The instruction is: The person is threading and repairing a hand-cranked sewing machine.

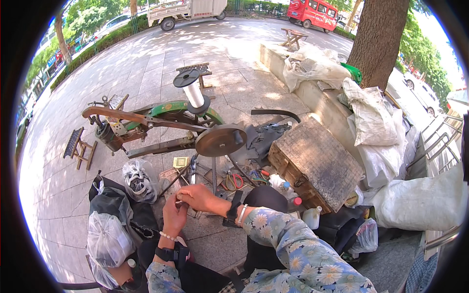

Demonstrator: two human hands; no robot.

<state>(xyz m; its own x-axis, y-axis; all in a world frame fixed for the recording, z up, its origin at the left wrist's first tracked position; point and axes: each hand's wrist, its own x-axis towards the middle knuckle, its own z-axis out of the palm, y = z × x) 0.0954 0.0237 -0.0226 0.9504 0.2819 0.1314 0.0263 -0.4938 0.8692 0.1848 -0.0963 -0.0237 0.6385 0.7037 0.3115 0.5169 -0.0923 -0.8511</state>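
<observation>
My left hand [173, 213] and my right hand [199, 198] meet in front of my lap, fingertips pressed together. Both are closed, and whatever lies between the fingers is hidden or too small to name. Just beyond them stands an old hand-cranked sewing machine with a green arm [168, 108], a round rusty wheel [221, 140] and a large spool of white thread [194, 94] on top. Below the wheel, loose hand tools lie on the ground, among them red-handled scissors [236, 182]. A small yellow box [181, 162] sits near my left hand.
A worn wooden chest [320, 158] stands to the right, with plastic bottles [311, 217] beside it. Plastic bags [108, 239] and a bagged pair of shoes [140, 179] lie at left. White sacks [373, 115] rest along a low stone ledge. Small folding stools [80, 147] stand on the paving.
</observation>
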